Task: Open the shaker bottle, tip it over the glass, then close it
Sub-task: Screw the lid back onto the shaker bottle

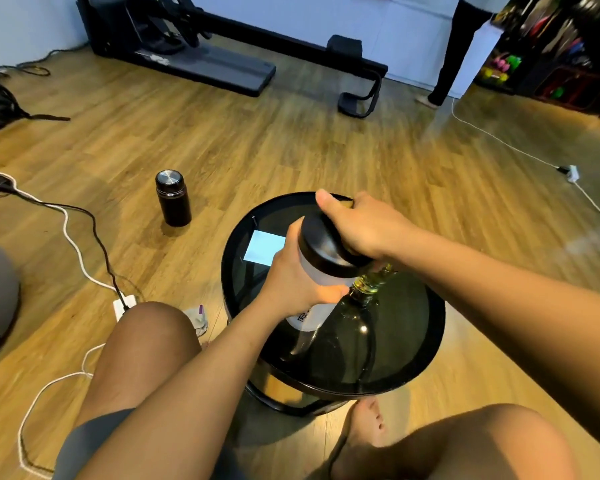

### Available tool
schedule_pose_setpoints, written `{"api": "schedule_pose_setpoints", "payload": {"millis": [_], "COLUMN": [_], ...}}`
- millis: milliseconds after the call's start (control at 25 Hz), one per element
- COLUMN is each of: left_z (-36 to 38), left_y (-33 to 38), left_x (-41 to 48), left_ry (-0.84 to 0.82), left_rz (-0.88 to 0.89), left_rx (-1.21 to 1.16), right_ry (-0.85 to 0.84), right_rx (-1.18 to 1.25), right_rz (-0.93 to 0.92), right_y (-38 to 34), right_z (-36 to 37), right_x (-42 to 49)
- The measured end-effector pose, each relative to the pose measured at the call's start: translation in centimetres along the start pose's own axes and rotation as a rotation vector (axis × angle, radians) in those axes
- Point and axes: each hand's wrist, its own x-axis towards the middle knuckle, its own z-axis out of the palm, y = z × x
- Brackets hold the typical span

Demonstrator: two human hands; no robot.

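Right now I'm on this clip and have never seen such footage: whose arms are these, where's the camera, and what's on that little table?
No machine here: a seated person wears one camera on the head, looking down over their own knees. Their left hand grips the frosted shaker bottle; the right hand curls its fingers round the black lid, still on. A glass stands beside it on the round black table. A dark flask stands on the floor.

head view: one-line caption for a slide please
Left hand holds the shaker bottle over a round table while the right hand grips its lid, glass alongside.
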Motion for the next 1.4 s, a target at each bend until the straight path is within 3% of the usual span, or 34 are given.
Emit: {"api": "schedule_pose_setpoints", "payload": {"millis": [80, 200, 280, 360, 440, 520, 600, 800, 920, 1040, 1120, 1240, 1280, 1400], "left_z": [-0.1, -0.2, -0.2, -0.2, -0.3, -0.3, -0.3, -0.2, -0.3, -0.1, -0.1, -0.3, -0.3, -0.2], "left_y": [0.1, 0.2, 0.2, 0.2, 0.3, 0.3, 0.4, 0.0, 0.2, -0.1, -0.2, -0.2, -0.2, -0.2], "left_x": [0.0, 0.1, 0.0, -0.1, -0.2, -0.1, -0.3, -0.1, -0.3, -0.2, -0.1, -0.1, -0.1, -0.1], "left_ry": [0.005, 0.016, 0.019, 0.011, 0.017, 0.020, 0.017, 0.018, -0.006, 0.009, 0.016, 0.012, 0.013, 0.001], "left_rz": [-0.021, -0.035, -0.018, -0.034, -0.041, -0.034, -0.037, -0.035, -0.054, -0.058, -0.045, -0.049, -0.053, -0.059], "left_rx": [-0.006, 0.001, 0.008, 0.003, 0.013, 0.022, 0.014, -0.007, -0.018, -0.006, 0.013, -0.016, -0.021, -0.008], "right_ry": [0.009, 0.142, -0.017, -0.092, -0.014, 0.028, -0.064, 0.072, -0.187, -0.030, 0.020, -0.240, -0.244, 0.023], "right_rx": [-0.201, -0.361, -0.372, -0.459, -0.520, -0.514, -0.542, -0.512, -0.639, -0.750, -0.696, -0.606, -0.659, -0.738], "right_rz": [-0.006, -0.353, -0.501, -0.441, -0.336, -0.383, -0.488, -0.394, -0.503, -0.431, -0.350, -0.431, -0.488, -0.427], "right_y": [0.1, 0.4, -0.2, -0.7, -1.2, -1.3, -1.3, -0.9, -1.4, -1.2, -1.9, -3.3, -2.8, -1.6], "right_z": [-2.3, -4.8, -4.3, -4.0, -5.0, -5.7, -4.7, -4.0, -5.4, -2.6, -2.9, -5.4, -5.2, -2.9], "right_x": [-0.9, -0.9, -1.7, -1.5, -1.0, -0.8, -1.2, -0.7, -1.3, -1.6, -1.1, -0.9, -1.2, -0.5]}}
